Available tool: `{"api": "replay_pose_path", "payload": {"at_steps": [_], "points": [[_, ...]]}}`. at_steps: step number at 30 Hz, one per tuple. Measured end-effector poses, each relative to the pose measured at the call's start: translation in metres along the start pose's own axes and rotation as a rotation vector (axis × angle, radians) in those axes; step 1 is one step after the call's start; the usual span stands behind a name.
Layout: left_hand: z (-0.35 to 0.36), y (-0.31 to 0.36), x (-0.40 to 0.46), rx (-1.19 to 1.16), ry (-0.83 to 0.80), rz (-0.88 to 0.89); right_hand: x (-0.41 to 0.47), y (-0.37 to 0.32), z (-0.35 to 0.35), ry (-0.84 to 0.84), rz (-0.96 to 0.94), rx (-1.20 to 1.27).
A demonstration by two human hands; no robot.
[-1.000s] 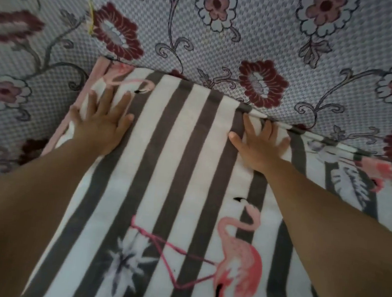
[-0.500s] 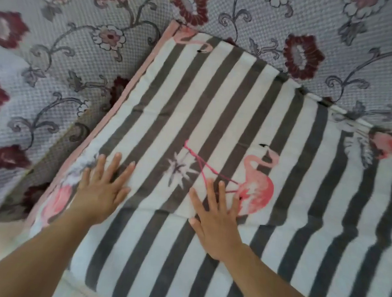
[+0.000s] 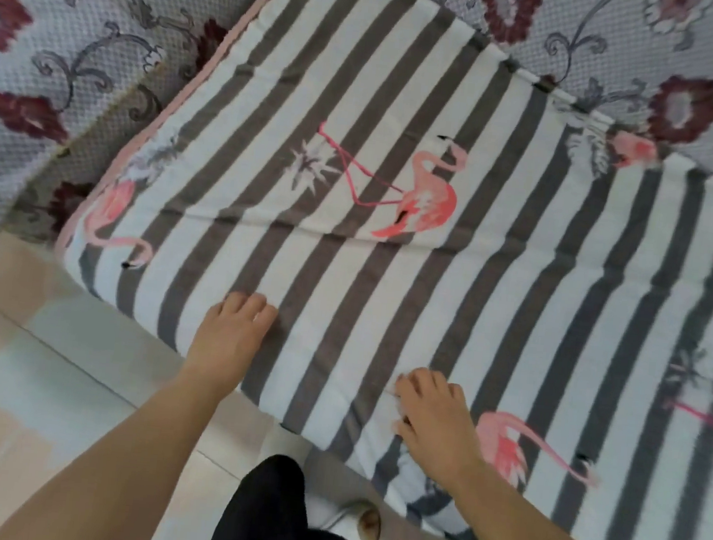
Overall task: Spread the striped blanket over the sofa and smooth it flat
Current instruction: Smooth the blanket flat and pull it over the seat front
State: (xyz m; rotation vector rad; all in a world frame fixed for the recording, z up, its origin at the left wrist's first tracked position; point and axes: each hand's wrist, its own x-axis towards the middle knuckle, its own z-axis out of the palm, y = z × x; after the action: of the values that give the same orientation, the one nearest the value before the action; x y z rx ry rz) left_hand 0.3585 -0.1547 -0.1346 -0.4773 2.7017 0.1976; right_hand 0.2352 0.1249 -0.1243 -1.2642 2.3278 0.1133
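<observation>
a: where does the blanket (image 3: 397, 186) lie?

b: over the sofa (image 3: 84, 47) seat. its grey and white stripes run from the backrest down to the front edge, where the cloth hangs over toward the floor (image 3: 31, 369). a pink border follows its left side.

a: is it flat?

b: mostly. one crease crosses it just below the large flamingo (image 3: 422, 198) near the middle. the near edge by the right wrist is bunched and folded.

a: left hand (image 3: 231, 336)?

b: it rests palm down on the blanket at the front edge. the fingers are bent a little at the tips and lie on the cloth; the grip holds nothing.

a: right hand (image 3: 436, 421)?

b: also on the blanket, further right and nearer the camera, just beside a second flamingo (image 3: 503, 449). its fingers are curled onto the cloth; whether they pinch it, i cannot tell, as the frame is blurred there.

a: what else shows?

b: the sofa cover, pale with dark red flowers, around the blanket's left and far sides. a dark trouser leg (image 3: 270, 514) stands between the forearms, with a pale slipper (image 3: 364, 527) beside it on the floor. a third flamingo (image 3: 111, 220) lies at the blanket's left corner.
</observation>
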Motion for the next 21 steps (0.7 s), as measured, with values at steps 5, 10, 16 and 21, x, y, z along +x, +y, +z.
{"api": "replay_pose_path", "payload": {"at_steps": [5, 10, 16, 21], "points": [[0.003, -0.008, -0.003, 0.118, 0.134, 0.178, 0.011, -0.010, 0.019, 0.079, 0.010, -0.017], [0.010, -0.024, -0.036, 0.197, 0.029, 0.257, -0.016, -0.022, 0.030, 0.031, -0.101, -0.035], [0.009, 0.001, -0.037, 0.160, 0.021, 0.355, -0.038, -0.009, 0.022, 0.113, -0.022, 0.014], [0.030, 0.031, -0.052, 0.194, -0.039, 0.526, -0.093, 0.006, 0.042, 0.067, 0.045, 0.023]]}}
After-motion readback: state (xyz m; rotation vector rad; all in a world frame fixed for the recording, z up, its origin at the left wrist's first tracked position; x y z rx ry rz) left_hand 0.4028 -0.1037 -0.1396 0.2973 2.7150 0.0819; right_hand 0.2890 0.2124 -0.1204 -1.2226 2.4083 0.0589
